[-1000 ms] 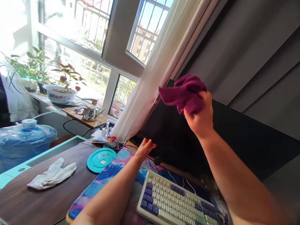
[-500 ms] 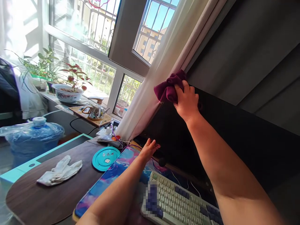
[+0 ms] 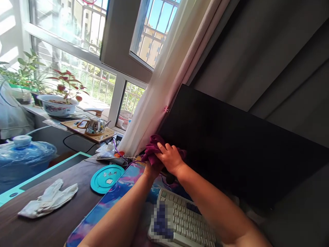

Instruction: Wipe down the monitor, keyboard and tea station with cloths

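My right hand [image 3: 170, 158] presses a dark purple cloth [image 3: 152, 150] against the lower left corner of a black monitor [image 3: 231, 144]. Its fingers are closed over the cloth. My left hand [image 3: 152, 169] lies just beneath the right one at the monitor's bottom edge, and the right hand and cloth cover its fingers. Both forearms reach over a cream and purple keyboard [image 3: 180, 226] on a colourful desk mat [image 3: 113, 202].
A teal round lid [image 3: 107, 176] and a crumpled white cloth [image 3: 48, 200] lie on the dark wooden desk [image 3: 38, 230]. Behind are cables, a pale curtain [image 3: 164, 79], a kettle on a tray [image 3: 94, 125], potted plants on the sill and a blue water jug [image 3: 24, 154].
My right hand has drawn the purple cloth down the monitor's left edge, from the top corner to the bottom corner, ending over my left hand. The left hand has stayed put.
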Motion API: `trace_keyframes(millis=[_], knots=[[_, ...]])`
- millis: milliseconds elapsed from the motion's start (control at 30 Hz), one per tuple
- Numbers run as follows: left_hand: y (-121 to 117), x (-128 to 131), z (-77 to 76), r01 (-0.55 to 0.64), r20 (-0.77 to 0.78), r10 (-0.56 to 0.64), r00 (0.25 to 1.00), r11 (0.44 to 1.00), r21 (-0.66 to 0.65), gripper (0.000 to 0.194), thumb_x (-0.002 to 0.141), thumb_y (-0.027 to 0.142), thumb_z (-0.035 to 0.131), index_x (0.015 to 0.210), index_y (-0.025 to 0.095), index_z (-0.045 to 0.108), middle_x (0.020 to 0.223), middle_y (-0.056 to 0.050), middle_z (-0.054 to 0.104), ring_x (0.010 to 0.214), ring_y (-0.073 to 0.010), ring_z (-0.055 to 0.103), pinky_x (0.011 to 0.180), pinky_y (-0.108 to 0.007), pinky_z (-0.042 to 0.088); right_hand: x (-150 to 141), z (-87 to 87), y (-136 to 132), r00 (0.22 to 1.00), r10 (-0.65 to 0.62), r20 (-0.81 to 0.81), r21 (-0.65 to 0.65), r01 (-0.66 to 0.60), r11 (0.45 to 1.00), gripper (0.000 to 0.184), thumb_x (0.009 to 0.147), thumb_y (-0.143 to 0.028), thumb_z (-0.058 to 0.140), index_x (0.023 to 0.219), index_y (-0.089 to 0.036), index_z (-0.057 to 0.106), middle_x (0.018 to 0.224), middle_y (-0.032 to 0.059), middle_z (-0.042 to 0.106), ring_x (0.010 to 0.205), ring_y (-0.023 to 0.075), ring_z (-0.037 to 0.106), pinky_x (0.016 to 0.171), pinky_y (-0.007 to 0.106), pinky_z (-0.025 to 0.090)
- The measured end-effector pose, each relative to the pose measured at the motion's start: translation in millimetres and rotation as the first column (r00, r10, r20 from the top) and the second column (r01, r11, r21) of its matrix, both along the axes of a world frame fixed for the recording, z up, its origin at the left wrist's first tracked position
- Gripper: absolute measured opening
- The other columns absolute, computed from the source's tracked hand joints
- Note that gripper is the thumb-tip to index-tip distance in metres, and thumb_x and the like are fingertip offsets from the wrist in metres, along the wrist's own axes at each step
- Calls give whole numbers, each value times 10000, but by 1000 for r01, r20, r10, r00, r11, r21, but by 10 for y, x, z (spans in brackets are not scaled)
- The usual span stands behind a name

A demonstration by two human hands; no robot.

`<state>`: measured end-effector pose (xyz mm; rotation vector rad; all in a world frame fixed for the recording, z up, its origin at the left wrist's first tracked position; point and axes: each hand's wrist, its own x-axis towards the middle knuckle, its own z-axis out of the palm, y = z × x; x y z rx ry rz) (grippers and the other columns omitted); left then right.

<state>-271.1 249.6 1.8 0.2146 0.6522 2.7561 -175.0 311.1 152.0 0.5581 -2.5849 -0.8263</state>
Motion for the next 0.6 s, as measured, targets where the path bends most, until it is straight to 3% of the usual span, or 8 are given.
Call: trace_keyframes(millis=[100, 200, 300, 400, 600], knots=[[-42, 12, -3, 48, 53, -50, 997, 998, 39, 312, 1042, 436, 427, 1153, 267, 664, 1044, -75, 771, 1162, -296, 684, 981, -433, 579, 60, -3, 113, 999, 1, 46, 2, -1, 1000, 385, 1085, -238, 424, 1347, -354, 680, 1664, -8, 481, 1241, 276, 575, 905, 431, 568], [-81, 49, 44, 147, 62, -153, 986, 985, 93, 537, 1032, 647, 383, 1215, 230, 667, 1051, -106, 775, 1117, -305, 707, 951, -432, 603, 239, 47, 286, 998, -3, 55, -14, 4, 1000, 383, 1070, -202, 453, 1337, -339, 691, 1629, -11, 525, 1198, 268, 596, 884, 416, 554], [-93, 85, 115, 240, 23, -242, 970, 968, 71, 640, 1008, 746, 337, 1134, 214, 670, 935, -101, 749, 967, -285, 739, 873, -424, 629, 500, 54, 521, 997, -22, 74, -10, 23, 1000, 344, 1059, -218, 492, 1296, -315, 721, 1609, 2, 549, 1171, 276, 606, 877, 428, 543], [-60, 92, 184, 237, -12, -237, 971, 970, 56, 477, 1023, 668, 434, 1018, 234, 631, 859, -73, 716, 848, -244, 743, 828, -399, 641, 797, -4, 845, 996, -55, 64, -8, 56, 998, 307, 1057, -237, 521, 1250, -310, 748, 1588, 2, 577, 1135, 272, 614, 850, 425, 530], [29, 82, 229, 134, 21, -133, 991, 990, -37, 158, 1006, 316, 637, 1083, 178, 635, 835, -80, 740, 837, -219, 770, 864, -364, 649, 1574, -245, 1785, 993, -13, -118, -15, 12, 1000, 338, 1002, -122, 576, 1142, -348, 785, 1468, -12, 674, 1106, 252, 620, 839, 404, 508]])
